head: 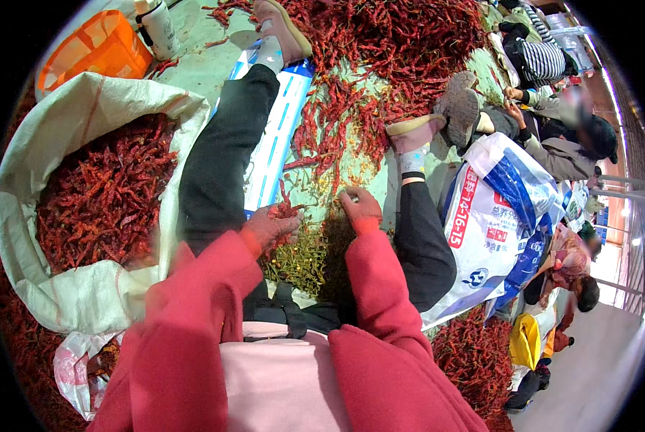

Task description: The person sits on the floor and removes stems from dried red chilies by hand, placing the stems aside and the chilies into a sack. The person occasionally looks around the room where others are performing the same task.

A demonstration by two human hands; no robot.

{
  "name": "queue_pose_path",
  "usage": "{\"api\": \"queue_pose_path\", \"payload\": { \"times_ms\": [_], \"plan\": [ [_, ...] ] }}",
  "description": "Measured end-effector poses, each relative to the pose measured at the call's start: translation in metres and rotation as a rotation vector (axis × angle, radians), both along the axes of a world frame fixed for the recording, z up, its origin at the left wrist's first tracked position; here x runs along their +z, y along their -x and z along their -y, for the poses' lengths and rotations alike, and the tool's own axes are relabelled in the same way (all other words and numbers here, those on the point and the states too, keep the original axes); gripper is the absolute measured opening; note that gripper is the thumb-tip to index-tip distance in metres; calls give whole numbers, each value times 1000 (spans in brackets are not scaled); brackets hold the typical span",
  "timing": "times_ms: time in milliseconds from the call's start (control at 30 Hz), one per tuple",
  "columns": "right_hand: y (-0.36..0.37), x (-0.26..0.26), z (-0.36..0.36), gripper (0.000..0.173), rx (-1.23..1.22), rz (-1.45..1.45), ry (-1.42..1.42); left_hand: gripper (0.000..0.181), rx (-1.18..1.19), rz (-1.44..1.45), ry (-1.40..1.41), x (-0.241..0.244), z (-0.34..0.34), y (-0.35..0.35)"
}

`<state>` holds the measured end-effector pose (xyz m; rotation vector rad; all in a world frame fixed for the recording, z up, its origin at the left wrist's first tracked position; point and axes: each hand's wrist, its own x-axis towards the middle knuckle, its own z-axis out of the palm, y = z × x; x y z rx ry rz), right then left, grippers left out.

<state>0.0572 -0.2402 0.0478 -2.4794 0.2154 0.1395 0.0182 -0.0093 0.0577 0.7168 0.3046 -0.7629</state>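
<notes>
My left hand (273, 225) is closed around several dried red chili peppers (284, 208), their tips poking out past the fingers. To its right, my right hand (361, 205) is curled with thumb and forefinger close together; whether a small piece sits between them is too small to tell. Below and between both hands lies a heap of greenish chili stems (296, 264) on the floor between my legs. Just beyond the hands, loose red chilies (328, 129) are strewn over the pale green floor sheet, leading up to a large pile of dried chilies (387, 32).
A white woven sack (17, 216) at my left holds red chilies. Behind it stand an orange bag (93, 48) and a white bottle (158, 32). A printed blue-and-white sack (479, 232) stands by my right leg. Several people sit along the right, one person (554, 146) close by.
</notes>
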Motion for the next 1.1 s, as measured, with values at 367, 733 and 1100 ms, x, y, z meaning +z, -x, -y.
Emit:
{"api": "queue_pose_path", "payload": {
  "times_ms": [367, 733, 1100],
  "plan": [
    [19, 34, 5, 25, -61, -356, -180, 24, -66, 35, -185, 17, -8, 4],
    [81, 102, -82, 22, 536, 187, -39, 36, -29, 125, -230, -11, 1, 14],
    [52, 106, -87, 19, 353, -218, -272, 24, -150, 651, -318, -21, 5, 20]
  ]
}}
